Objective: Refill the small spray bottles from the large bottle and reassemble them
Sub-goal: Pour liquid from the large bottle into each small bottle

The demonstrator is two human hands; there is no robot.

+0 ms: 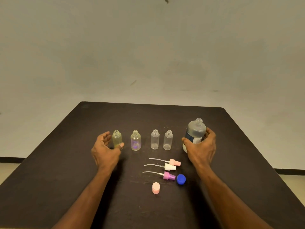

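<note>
Several small uncapped bottles stand in a row on the dark table (49,187): a yellowish one (116,138), one with a purple tint (135,140), and two clear ones (155,140) (168,140). My left hand (104,149) is cupped around the yellowish bottle, thumb at its front, fingers apart from it. The large open bottle (195,131) stands at the right, and my right hand (200,146) grips its lower body. Three spray heads with tubes lie nearer me: pink (175,162), white (170,167), purple (169,176).
A blue cap (181,179) lies beside the purple spray head. A pink cap (156,188) lies nearer the front. The table's rear edge meets a plain pale wall. Bare tabletop stretches to the left and front.
</note>
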